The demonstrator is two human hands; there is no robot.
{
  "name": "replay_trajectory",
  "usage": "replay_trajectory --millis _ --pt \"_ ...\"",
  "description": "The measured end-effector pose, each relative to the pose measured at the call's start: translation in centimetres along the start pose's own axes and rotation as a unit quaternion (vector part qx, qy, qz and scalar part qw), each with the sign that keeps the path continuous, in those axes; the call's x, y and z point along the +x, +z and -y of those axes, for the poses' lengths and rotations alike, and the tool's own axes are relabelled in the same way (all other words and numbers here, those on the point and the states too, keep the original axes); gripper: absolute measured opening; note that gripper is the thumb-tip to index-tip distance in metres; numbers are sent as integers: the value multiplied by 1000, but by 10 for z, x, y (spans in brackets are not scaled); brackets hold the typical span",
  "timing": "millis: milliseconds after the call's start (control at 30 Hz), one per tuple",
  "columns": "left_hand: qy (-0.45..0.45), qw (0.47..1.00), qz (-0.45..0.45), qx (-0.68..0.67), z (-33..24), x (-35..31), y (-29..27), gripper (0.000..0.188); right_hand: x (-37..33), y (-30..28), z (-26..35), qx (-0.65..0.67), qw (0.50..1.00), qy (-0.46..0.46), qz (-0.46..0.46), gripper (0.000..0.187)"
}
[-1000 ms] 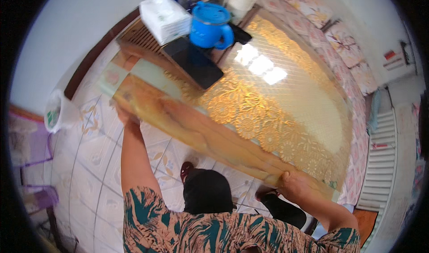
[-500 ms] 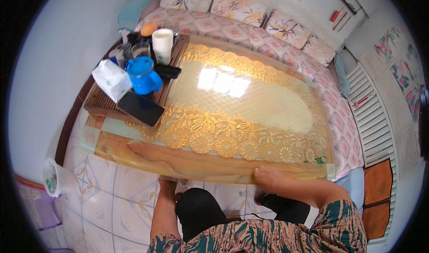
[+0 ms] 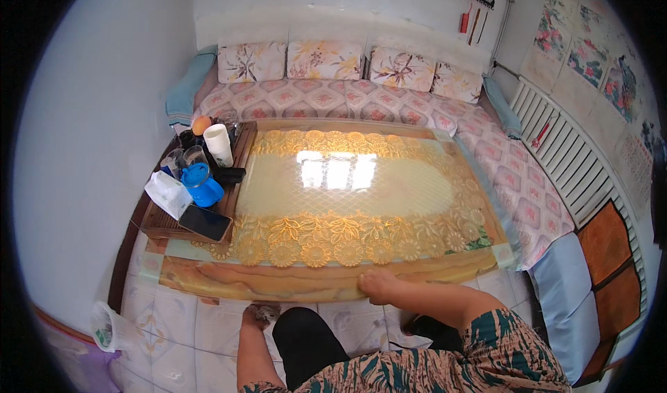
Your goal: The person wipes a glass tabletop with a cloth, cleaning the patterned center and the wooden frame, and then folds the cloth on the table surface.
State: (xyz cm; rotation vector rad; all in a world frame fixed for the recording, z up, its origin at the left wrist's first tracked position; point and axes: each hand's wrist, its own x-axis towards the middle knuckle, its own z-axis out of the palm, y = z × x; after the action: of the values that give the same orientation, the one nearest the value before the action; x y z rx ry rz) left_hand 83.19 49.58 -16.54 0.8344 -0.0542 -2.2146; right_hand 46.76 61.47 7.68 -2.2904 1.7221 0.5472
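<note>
A low table with a glossy patterned cover [image 3: 347, 205] stands before me. At its front edge, my right hand [image 3: 377, 286] is closed, with its fingers curled against the edge and the fingertips hidden. My left hand [image 3: 256, 315] hangs low, just below the front edge and left of my black-clad knee [image 3: 306, 337]. Its fingers are bent around a small grey-and-white crumpled thing [image 3: 266, 313] whose kind I cannot make out. On the table's left end, a wooden slatted tray [image 3: 163, 228] bears a blue jug [image 3: 203, 186], a black phone [image 3: 205, 223] and a white soft pack [image 3: 168, 194].
Stacked white cups [image 3: 218, 145] and a round orange thing [image 3: 201, 124] stand at the tray's back. A patterned sofa [image 3: 306, 100] with cushions runs behind and along the right. A white bin [image 3: 110, 327] stands on the tiled floor at left. A white radiator [image 3: 556, 129] lines the right wall.
The view has levelled and tilted up, showing more of the wall. My left hand has come out from beneath the front edge. My right hand stays at about the same part of the edge.
</note>
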Motion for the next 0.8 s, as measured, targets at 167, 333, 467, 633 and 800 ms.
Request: replay_trajectory --millis 167,333,467,633,800 --pt "184 952 -188 -155 -29 -93 52 48 1 15 -6 -14 1000 -2 -10 27" --pt "378 918 -96 -66 -49 -161 44 47 6 17 4 5 998 25 -64 33" --pt "370 927 -57 33 1 -193 141 51 0 64 -2 -43 972 63 -224 32" --pt "270 939 75 201 76 -164 188 48 -41 21 30 227 934 29 -275 41" --pt "117 934 70 329 178 -142 216 60 -84 30 78 693 690 0 -211 55"
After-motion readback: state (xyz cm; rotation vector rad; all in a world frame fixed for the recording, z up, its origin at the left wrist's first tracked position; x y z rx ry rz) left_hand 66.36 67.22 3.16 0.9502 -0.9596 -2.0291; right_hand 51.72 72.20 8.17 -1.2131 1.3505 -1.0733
